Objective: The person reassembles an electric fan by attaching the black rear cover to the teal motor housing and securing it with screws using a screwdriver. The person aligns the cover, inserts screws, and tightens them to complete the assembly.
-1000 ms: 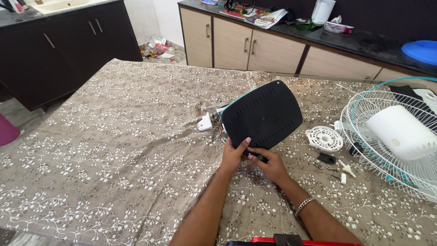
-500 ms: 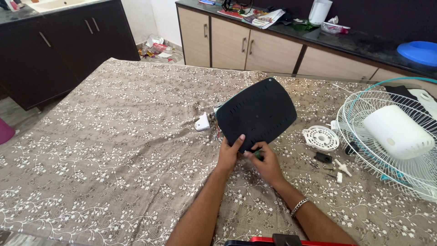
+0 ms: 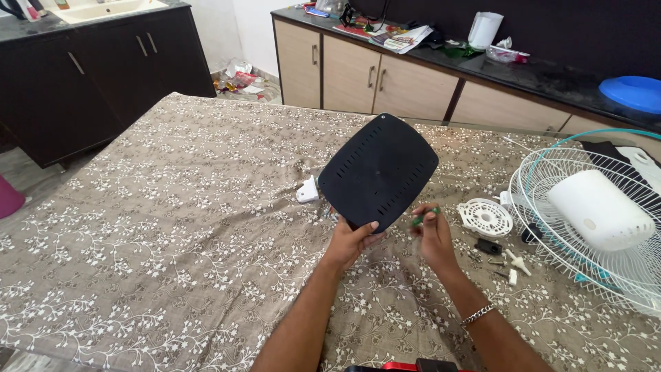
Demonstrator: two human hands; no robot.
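Black base plate (image 3: 378, 172) tilted up off the table, lower edge pinched in left hand (image 3: 351, 240). Right hand (image 3: 432, 234) just beside it, fingers closed on a small green tool (image 3: 425, 215). Fan looks well dismantled: white disc (image 3: 485, 215), loose screws (image 3: 515, 263), grille (image 3: 585, 207) lie right; reassembly not begun.

Taking the white jug (image 3: 485, 29) on the far surface (image 3: 551, 69) as landmark: just to its right lies a clear plastic packet (image 3: 508, 54) with red at one end. To its left, further along the same surface, sits a loose pile of printed papers (image 3: 399, 38), flat, white with red and dark patches. Well to the left and lower, on the floor in the corner, lies a heap of crumpled wrappers (image 3: 237, 77), white, red and yellow. No screens or signs show.
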